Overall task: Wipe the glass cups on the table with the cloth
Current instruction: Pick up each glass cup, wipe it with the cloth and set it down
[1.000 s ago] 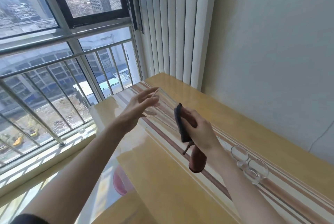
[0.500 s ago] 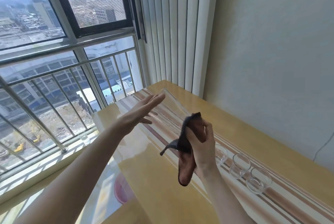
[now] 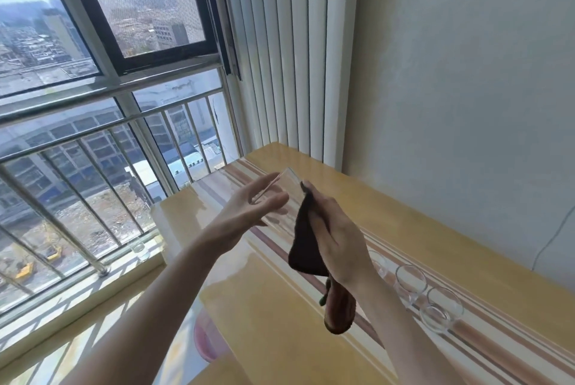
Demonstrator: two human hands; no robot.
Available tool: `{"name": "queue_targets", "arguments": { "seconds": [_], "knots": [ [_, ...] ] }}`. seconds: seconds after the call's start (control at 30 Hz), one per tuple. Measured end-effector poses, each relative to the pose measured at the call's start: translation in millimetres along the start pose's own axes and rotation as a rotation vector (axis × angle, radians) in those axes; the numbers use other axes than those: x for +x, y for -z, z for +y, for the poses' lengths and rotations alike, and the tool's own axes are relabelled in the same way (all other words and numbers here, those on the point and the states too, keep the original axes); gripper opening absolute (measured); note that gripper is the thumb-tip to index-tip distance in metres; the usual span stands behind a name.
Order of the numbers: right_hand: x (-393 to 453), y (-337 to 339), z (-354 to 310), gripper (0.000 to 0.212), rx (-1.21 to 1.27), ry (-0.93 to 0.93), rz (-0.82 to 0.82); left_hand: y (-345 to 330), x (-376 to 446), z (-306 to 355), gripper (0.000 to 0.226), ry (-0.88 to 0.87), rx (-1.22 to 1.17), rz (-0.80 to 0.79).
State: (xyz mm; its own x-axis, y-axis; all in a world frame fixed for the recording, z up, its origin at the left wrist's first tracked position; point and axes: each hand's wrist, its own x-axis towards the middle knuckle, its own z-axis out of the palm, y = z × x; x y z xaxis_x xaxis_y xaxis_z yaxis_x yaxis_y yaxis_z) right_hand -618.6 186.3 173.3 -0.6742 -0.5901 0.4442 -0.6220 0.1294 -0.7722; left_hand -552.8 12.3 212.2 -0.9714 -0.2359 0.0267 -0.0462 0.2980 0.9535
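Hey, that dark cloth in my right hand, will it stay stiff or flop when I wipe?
Likely floppy: the cloth droops below the right hand in a hanging fold. Probably light, since it is held in one hand.

window (image 3: 124, 11) | railing (image 3: 77, 148) | vertical blinds (image 3: 295, 51) | wall (image 3: 466, 89)

High-rise home, likely apartment room. Barred window (image 3: 109, 142) left of fingers overlooks city blocks, construction site. White vertical blinds (image 3: 289, 51) beyond fingers, plain painted wall (image 3: 466, 89) right. Glossy wooden table (image 3: 404, 229) with striped runner (image 3: 482, 338) below fingers.
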Motion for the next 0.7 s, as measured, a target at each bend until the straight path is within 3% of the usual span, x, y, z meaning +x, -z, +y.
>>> {"name": "queue_targets", "arguments": {
  "seconds": [0.1,0.23,0.43,0.6,0.7],
  "knots": [
    [12.9,4.0,-7.2,0.042,-0.013,-0.067,-0.063,-0.5,1.2,-0.9,0.083,-0.029,-0.009,-0.018],
    [27.7,5.1,-16.2,0.039,0.174,-0.219,-0.131,2.0,1.9,-1.1,0.085,-0.054,-0.005,-0.044],
    [44.3,14.5,-4.9,0.074,0.446,-0.618,-0.406,1.3,-0.6,-6.4,0.095,-0.091,0.003,-0.070],
    [30.7,12.9,6.2,0.057,0.345,-0.465,-0.447,4.3,-0.3,-17.0,0.087,-0.066,-0.046,-0.016],
    [24.5,11.3,11.7,0.066,0.232,-0.424,-0.483,3.8,0.9,-24.6,0.087,-0.038,-0.095,0.016]
  ]
}}
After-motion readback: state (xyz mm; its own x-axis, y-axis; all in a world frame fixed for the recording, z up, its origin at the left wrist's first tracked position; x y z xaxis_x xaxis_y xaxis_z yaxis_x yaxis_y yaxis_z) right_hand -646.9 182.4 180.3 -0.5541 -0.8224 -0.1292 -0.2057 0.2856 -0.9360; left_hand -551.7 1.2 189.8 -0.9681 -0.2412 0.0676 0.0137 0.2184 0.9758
